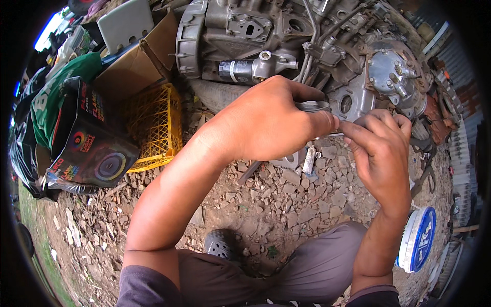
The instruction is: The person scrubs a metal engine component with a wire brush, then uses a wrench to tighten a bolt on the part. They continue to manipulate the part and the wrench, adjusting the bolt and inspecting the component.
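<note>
My left hand (279,120) is closed, with a flat grey metal piece (313,106) showing between its thumb and fingers; the piece's kind is not clear. My right hand (379,146) has its fingers bent and pinched close to the left thumb tip. A thin shiny edge (330,135) shows between the two hands, mostly hidden by fingers. Beyond them lies a large grey metal gearbox-like housing (220,38). A black cylindrical filter (236,71) sits on a metal fitting (263,65). Nearest the right hand is a casting with a round bolted cover (386,74).
Rubble (291,204) covers the ground, with a small white tube (309,160) on it. At left stand a yellow crate (176,120), a cardboard box (125,71), a black printed box (94,138) and a green bag (59,97). A blue-lidded white bucket (417,239) is at right.
</note>
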Tool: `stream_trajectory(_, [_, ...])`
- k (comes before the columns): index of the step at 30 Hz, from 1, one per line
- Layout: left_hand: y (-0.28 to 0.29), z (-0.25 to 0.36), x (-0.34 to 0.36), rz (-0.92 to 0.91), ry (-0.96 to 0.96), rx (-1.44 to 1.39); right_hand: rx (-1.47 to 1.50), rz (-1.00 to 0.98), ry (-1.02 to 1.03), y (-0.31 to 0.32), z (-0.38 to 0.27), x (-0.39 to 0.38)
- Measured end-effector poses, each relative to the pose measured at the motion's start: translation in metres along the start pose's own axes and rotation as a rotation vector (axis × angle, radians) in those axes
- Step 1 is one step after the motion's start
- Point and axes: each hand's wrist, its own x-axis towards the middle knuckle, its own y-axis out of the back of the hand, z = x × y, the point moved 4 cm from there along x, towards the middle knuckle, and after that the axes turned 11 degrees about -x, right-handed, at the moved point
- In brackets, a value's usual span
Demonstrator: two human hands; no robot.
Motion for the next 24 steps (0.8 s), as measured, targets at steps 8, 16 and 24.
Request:
stream_trajectory(8, [0.005, -0.005, 0.005, -0.032, -0.112, -0.217, 0.246, 0.048, -0.048, -0.023, 0.027, -0.002])
stream_trajectory(16, [0.019, -0.006, 0.01, -0.076, -0.125, -0.554, 0.711, 0.109, -0.188, -0.051, 0.038, -0.004])
stream_trajectory(24, [0.023, -0.019, 0.014, -0.092, -0.112, -0.609, 0.547, -0.002, -0.076, -0.041, 0.026, 0.0])
